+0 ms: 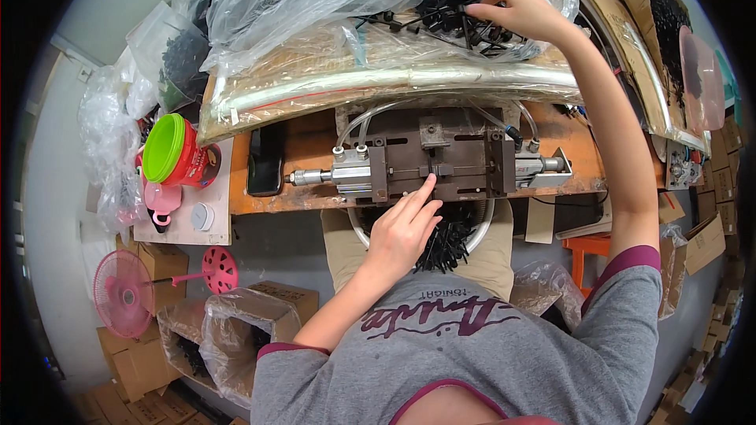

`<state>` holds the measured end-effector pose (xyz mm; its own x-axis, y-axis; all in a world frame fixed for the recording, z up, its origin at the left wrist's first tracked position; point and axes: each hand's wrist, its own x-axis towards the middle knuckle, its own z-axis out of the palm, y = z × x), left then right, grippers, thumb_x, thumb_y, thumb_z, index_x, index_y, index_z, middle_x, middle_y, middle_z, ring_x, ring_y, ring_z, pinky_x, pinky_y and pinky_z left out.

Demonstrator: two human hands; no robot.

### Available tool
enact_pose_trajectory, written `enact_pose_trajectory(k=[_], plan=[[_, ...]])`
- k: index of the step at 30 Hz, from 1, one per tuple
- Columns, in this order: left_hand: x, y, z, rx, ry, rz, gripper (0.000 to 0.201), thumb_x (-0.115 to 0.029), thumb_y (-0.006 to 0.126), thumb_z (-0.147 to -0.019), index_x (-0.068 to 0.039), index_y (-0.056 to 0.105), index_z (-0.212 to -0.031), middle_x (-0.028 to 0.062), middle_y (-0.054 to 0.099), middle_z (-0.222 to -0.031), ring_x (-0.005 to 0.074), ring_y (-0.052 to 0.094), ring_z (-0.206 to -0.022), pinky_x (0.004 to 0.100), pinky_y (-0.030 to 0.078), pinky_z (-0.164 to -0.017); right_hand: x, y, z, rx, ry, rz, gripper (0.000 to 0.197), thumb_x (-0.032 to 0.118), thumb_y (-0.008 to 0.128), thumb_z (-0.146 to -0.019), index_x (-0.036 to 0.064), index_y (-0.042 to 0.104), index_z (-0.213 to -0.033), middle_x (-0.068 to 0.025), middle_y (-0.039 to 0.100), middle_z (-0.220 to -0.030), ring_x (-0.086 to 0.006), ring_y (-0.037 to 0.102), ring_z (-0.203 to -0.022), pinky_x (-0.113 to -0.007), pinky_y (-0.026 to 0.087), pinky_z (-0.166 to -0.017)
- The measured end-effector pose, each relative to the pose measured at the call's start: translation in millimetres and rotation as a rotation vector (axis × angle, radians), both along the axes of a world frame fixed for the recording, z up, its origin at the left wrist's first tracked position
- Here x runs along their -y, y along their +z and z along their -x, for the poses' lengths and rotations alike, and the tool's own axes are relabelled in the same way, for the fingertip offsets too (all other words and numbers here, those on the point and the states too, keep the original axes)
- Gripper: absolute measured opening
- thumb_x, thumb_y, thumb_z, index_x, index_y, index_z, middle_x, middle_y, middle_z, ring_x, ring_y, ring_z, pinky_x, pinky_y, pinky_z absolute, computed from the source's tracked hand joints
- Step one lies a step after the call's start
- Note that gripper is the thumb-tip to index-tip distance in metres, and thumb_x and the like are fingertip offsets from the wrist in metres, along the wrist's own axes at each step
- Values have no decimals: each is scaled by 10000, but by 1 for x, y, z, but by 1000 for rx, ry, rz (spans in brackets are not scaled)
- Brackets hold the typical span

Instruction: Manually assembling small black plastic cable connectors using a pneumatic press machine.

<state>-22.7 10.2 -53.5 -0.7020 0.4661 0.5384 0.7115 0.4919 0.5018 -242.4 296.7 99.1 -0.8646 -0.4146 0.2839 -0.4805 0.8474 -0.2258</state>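
Observation:
My left hand [400, 234] lies at the front of a dark metal fixture [405, 159] with a pneumatic cylinder at each end. Its index finger is stretched out, and the tip touches or nearly touches a small black part [435, 168] in the fixture's middle. The other fingers rest beside it, holding nothing that I can see. Farther off, my right hand [512, 6] hovers over a heap of black plastic pieces with thin stems [465, 27] in a plastic-lined carton. Thumb and fingers are spread, with no piece visible between them. Below the fixture, more black pieces [445, 245] fill a round container at my lap.
Clear plastic sheeting [315, 8] drapes over the carton. A phone [265, 161] lies left of the fixture, near a red and green tub [173, 151] and a pink cup [161, 199]. A pink fan [124, 293] and lined cartons [236, 330] stand lower left. Air tubes [358, 120] loop behind the fixture.

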Motion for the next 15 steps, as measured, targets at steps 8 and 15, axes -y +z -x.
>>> enact_pose_trajectory(k=[8, 15], plan=[[-5, 3, 6, -82, 32, 129, 257, -68, 770, -738, 2, 671, -965, 164, 624, -1299, 253, 679, -864, 346, 555, -765, 14, -7, -16, -314, 53, -453, 704, -74, 700, -731, 171, 518, -1365, -21, 506, -1404, -261, 526, -1253, -376, 495, -1044], [-8, 9, 6, -102, 20, 206, 252, -86, 772, -736, -9, 661, -950, 160, 642, -1268, 241, 668, -781, 333, 537, -711, 41, -24, -12, -232, 141, -286, 448, -14, 712, -740, 84, 599, -1162, -86, 644, -1068, -303, 642, -1016, -406, 535, -857]])
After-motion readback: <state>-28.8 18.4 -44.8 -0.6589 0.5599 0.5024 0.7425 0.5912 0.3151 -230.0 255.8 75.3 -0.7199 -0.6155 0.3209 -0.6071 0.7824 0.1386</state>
